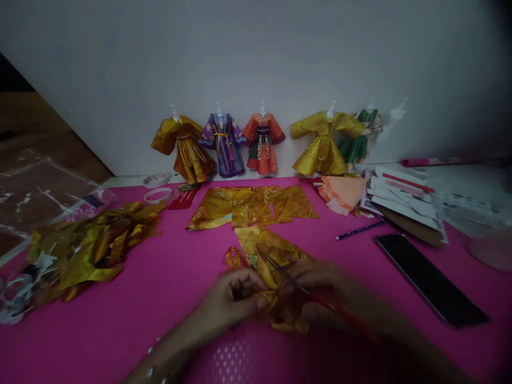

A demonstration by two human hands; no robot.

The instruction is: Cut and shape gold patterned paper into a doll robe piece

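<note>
Centrally, low in the head view, both hands meet over a crumpled piece of gold patterned paper lying on the pink desk. Left hand: fingers curled inward, grip clenched on the paper's left edge, forearm entering from the lower left with a beaded bracelet at the wrist. Right hand: knuckles up, grip closed around red-handled scissors, whose thin blades point up and left across the paper. Motion blur hides the exact finger positions.

Just beyond the hands lies a flat gold paper robe with spread sleeves. Against the white wall stand five miniature paper costumes on stands: gold-brown, purple, orange-red, yellow and green. A heap of gold paper scraps occupies the left of the desk; a dark phone, a pen and stacked printed sheets lie to the right.
</note>
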